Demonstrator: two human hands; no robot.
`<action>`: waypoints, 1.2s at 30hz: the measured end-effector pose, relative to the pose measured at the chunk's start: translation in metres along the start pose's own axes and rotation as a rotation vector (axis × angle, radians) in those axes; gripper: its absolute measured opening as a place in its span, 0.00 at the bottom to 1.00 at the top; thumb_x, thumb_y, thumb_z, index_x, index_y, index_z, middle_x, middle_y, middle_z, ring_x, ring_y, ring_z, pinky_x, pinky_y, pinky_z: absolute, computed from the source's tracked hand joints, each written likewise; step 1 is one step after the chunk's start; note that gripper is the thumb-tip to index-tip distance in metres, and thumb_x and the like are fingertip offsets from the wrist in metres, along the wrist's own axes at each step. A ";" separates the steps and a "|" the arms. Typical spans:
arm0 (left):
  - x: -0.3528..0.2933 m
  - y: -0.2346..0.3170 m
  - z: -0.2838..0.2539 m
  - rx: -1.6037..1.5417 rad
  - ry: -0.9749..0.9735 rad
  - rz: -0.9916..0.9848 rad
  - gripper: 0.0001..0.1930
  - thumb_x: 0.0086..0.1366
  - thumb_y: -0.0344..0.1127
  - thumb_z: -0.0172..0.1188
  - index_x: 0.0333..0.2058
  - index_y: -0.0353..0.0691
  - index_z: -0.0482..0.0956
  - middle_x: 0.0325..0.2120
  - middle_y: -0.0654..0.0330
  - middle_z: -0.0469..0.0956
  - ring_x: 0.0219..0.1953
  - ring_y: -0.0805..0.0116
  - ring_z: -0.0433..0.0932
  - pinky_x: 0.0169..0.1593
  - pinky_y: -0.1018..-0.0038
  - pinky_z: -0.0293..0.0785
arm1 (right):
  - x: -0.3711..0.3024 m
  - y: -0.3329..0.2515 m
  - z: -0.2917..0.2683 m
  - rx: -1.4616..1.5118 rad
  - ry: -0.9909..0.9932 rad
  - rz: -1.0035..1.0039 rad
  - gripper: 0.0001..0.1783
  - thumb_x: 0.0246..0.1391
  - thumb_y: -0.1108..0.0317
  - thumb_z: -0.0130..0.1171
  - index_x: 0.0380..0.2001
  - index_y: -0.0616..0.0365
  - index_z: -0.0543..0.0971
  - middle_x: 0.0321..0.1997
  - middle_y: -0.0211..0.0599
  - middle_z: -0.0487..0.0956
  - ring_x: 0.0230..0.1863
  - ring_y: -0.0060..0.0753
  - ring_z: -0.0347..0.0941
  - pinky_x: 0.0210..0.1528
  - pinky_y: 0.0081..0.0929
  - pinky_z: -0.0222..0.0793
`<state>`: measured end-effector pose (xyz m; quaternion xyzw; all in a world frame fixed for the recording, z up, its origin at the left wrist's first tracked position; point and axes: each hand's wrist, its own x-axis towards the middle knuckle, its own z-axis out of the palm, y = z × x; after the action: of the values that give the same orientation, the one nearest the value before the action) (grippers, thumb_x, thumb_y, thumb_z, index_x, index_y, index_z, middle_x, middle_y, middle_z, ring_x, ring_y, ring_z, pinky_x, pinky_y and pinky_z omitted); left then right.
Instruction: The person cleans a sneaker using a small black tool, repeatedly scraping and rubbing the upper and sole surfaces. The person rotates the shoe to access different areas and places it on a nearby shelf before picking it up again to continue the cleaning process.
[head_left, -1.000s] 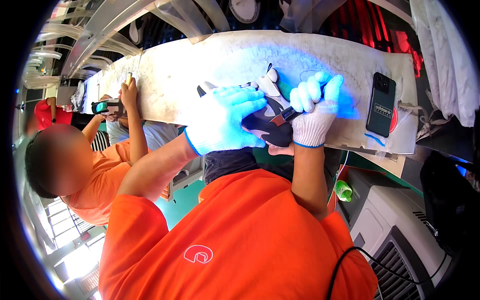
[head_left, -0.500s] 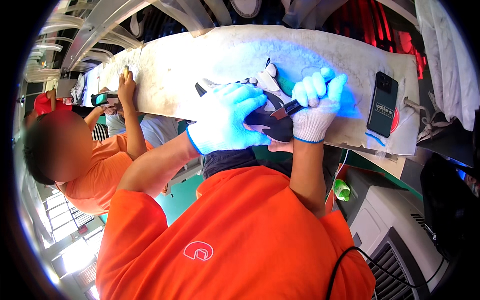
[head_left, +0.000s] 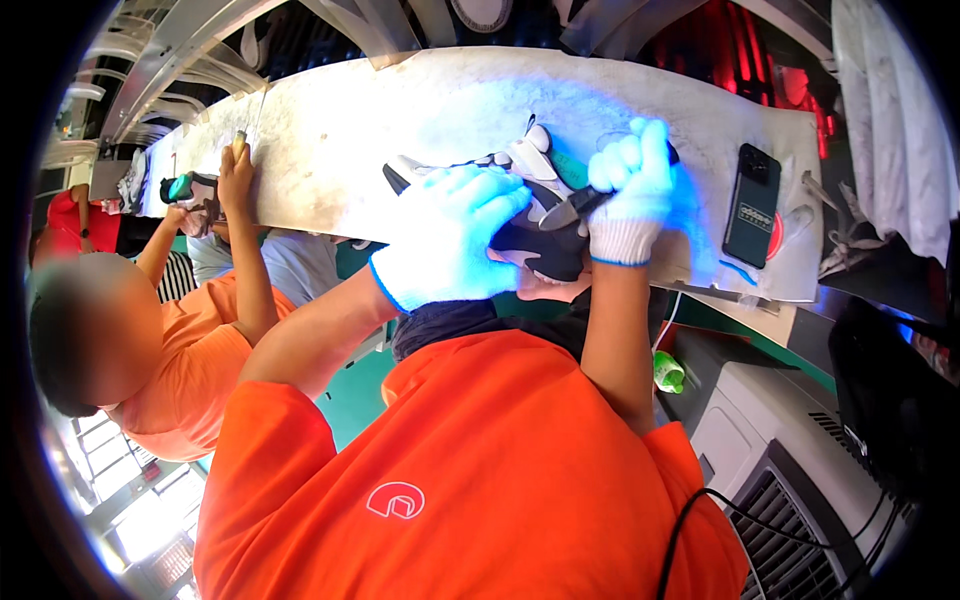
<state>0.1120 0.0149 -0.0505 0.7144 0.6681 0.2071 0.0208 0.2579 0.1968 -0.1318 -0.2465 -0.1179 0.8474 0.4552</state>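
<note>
My left hand [head_left: 455, 235], in a white glove lit blue, presses over a black, grey and white shoe [head_left: 540, 243] at the bench's near edge. Its thumb and fingers grip the shoe's side. Gloved as well, my right hand [head_left: 632, 195] is closed round the dark handle of a flat-bladed knife [head_left: 570, 209]. The blade points left and lies over the shoe's upper; whether it touches cannot be seen. Just behind is a light grey shoe part [head_left: 530, 155] with a black pull loop and a green piece [head_left: 569, 170] beside it. My left hand covers much of the shoe.
A pale, stained bench [head_left: 330, 130] runs across. To the right lie a black phone [head_left: 752, 207], a red round object [head_left: 776, 235] and a small blue strip [head_left: 738, 272]. A co-worker [head_left: 205, 350] at left holds a yellow-handled tool and a shoe. A grey-white machine [head_left: 775, 430] stands lower right.
My right hand has turned, tilting the knife so its blade now looks grey and flatter over the shoe. My left hand keeps its hold. The whole view has shifted slightly.
</note>
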 end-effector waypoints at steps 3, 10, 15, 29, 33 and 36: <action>-0.001 0.012 0.002 0.011 0.079 -0.062 0.42 0.39 0.58 0.89 0.51 0.39 0.90 0.51 0.51 0.89 0.51 0.48 0.90 0.54 0.55 0.86 | 0.024 -0.012 0.011 -0.105 0.017 -0.031 0.12 0.81 0.57 0.59 0.46 0.53 0.78 0.21 0.19 0.64 0.17 0.19 0.58 0.21 0.27 0.57; -0.040 0.032 0.033 0.159 0.467 -0.141 0.37 0.42 0.52 0.88 0.52 0.39 0.90 0.51 0.51 0.90 0.53 0.47 0.91 0.58 0.57 0.87 | -0.043 -0.087 0.031 -1.151 -0.301 -0.124 0.40 0.60 0.68 0.80 0.73 0.65 0.75 0.60 0.49 0.88 0.46 0.34 0.88 0.49 0.30 0.86; -0.052 0.037 0.045 0.159 0.575 -0.100 0.36 0.48 0.54 0.85 0.53 0.38 0.90 0.52 0.50 0.90 0.55 0.47 0.91 0.59 0.56 0.87 | -0.095 -0.039 0.001 -1.470 -0.497 -0.174 0.78 0.40 0.60 0.92 0.85 0.66 0.50 0.76 0.67 0.74 0.74 0.60 0.77 0.72 0.46 0.76; -0.082 0.003 -0.024 -0.110 0.179 -0.356 0.55 0.46 0.41 0.86 0.74 0.37 0.72 0.65 0.43 0.80 0.66 0.41 0.80 0.70 0.54 0.77 | -0.106 -0.023 0.000 -1.650 -0.476 -0.289 0.82 0.39 0.52 0.92 0.87 0.58 0.45 0.74 0.70 0.75 0.73 0.70 0.76 0.72 0.50 0.76; -0.059 0.010 -0.026 -0.151 0.058 -0.366 0.56 0.47 0.45 0.85 0.75 0.37 0.69 0.59 0.43 0.83 0.63 0.39 0.82 0.66 0.52 0.78 | -0.111 -0.022 0.001 -1.657 -0.497 -0.363 0.82 0.39 0.53 0.93 0.87 0.57 0.46 0.73 0.69 0.76 0.72 0.69 0.77 0.71 0.49 0.77; -0.051 0.017 -0.022 -0.140 0.063 -0.385 0.57 0.46 0.46 0.85 0.75 0.38 0.69 0.58 0.43 0.83 0.62 0.39 0.82 0.65 0.52 0.79 | -0.119 -0.021 0.002 -1.613 -0.496 -0.369 0.81 0.39 0.54 0.92 0.87 0.58 0.46 0.73 0.66 0.77 0.71 0.65 0.79 0.70 0.48 0.78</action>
<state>0.1197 -0.0419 -0.0391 0.5636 0.7765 0.2674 0.0889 0.3271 0.1099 -0.0837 -0.2790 -0.8177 0.4466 0.2327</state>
